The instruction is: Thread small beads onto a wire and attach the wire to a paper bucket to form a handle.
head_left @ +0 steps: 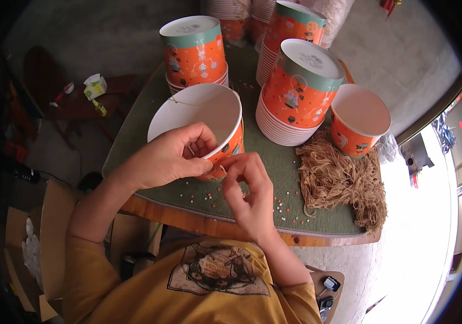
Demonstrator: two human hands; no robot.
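Bucket (209,110) looks light and stiff, best held by its rim (233,139); left hand (169,156) grasps there, right hand (250,189) pinches cord (223,169).

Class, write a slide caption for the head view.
Left hand at the edge of a round, white-rimmed orange paper bucket, right hand just outside; tangled brown string lies nearby.

At mid-frame, gripping the rim of a white-lined paper bucket (214,108) with the left hand (174,154), pinching thin cord (223,169) with the right hand (252,191); at right of frame, tangled tan twine (336,181).
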